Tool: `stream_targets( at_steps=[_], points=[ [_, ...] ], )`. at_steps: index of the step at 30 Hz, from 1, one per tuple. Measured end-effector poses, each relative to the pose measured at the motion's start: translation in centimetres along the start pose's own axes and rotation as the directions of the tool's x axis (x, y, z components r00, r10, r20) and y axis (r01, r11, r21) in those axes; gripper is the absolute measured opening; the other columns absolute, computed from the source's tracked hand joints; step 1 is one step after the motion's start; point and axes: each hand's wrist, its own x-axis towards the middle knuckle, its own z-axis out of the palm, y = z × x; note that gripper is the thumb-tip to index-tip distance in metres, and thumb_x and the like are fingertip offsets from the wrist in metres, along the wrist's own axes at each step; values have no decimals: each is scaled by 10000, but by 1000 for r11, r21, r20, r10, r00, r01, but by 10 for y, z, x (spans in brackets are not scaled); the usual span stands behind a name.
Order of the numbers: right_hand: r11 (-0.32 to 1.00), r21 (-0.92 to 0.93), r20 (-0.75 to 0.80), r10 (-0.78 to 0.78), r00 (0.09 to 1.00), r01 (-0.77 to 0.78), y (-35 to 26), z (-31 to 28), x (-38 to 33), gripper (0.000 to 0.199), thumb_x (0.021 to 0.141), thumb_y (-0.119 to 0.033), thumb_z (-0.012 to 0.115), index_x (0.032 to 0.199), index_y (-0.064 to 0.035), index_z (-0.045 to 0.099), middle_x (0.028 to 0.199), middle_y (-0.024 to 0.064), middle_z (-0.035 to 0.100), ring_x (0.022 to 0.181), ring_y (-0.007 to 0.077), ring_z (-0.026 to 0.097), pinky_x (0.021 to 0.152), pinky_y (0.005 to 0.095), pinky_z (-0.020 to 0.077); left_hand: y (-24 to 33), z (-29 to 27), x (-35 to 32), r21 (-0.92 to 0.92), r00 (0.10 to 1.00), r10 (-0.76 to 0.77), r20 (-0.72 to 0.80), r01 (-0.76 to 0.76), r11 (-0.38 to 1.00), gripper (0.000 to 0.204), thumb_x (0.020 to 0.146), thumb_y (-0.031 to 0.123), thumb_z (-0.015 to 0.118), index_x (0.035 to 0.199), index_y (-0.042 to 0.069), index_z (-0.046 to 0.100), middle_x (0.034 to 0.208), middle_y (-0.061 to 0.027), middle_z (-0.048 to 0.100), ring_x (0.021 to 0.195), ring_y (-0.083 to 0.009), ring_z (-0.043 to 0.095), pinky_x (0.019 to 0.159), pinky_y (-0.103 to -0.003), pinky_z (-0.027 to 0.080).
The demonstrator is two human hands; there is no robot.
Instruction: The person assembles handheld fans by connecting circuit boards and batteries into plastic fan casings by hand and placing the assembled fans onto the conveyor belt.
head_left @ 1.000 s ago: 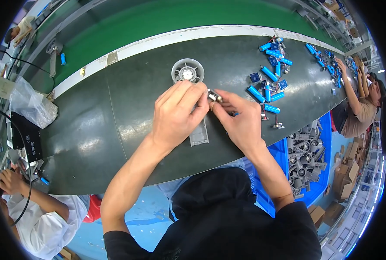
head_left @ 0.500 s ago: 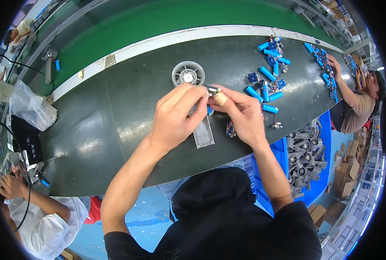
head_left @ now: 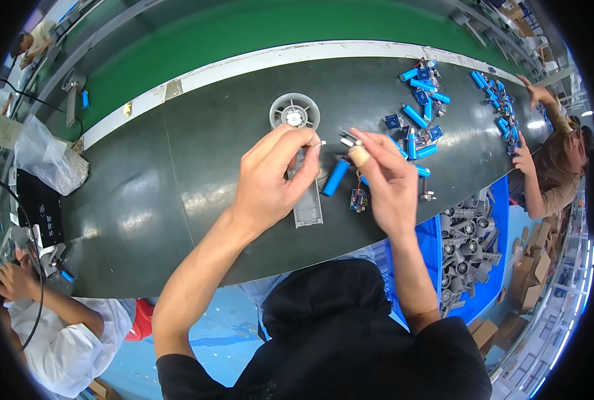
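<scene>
Two bare hands meet over a dark curved counter, seen from above the person's head. The left hand has its grip pinched together on something too small to name, thumb and forefinger closed at the tips. Directly beneath that grip lies a long grey plastic housing, its long axis running away from the person toward a round grey fan wheel just beyond the fingertips. The right hand is clamped on a small metal part, held up between thumb and forefinger; one fingertip wears a tan cot. Between the two grips, slightly nearer the right one, a blue cylindrical cell lies slanted on the counter, and a small circuit board rests just under the right palm. Further off to the right of that grip, more blue cells are scattered. Another person's hands work at the counter's far right end.
</scene>
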Motion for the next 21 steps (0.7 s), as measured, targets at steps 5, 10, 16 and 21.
stream_targets(
  at_steps=[5, 10, 16, 21],
  points=[
    [991, -36, -134, -131, 982, 127, 16, 29, -1, 253, 943, -64, 644, 1177, 19, 691, 1053, 116, 692, 901, 130, 647, 769, 249, 504, 5, 4, 0, 24, 999, 28, -15, -28, 999, 141, 811, -60, 707, 928, -1, 656, 829, -31, 606, 620, -80, 516, 528, -228, 411],
    [962, -179, -152, -232, 961, 204, 18, 37, -4, 258, 923, -31, 657, 1174, 23, 686, 1065, 150, 696, 895, 186, 683, 767, 284, 531, 6, 9, -1, 24, 999, 20, -42, -19, 1000, 150, 800, -54, 718, 930, -5, 663, 877, -43, 613, 634, -83, 538, 528, -227, 421],
    [882, -313, -118, -405, 907, 353, 19, 39, -3, 299, 894, 21, 667, 1193, 29, 671, 1061, 174, 698, 910, 240, 701, 780, 307, 548, 3, 13, -3, 60, 994, 84, -77, -79, 995, 152, 787, -69, 726, 918, -19, 665, 853, -51, 614, 623, -81, 537, 513, -228, 430],
    [878, -316, -133, -416, 900, 359, 21, 39, -5, 306, 885, 37, 667, 1191, 35, 670, 1076, 195, 700, 929, 256, 712, 785, 313, 560, 4, 13, -3, 58, 991, 104, -84, -99, 993, 151, 779, -79, 732, 906, -37, 661, 832, -64, 614, 605, -81, 532, 503, -224, 431]
  ],
)
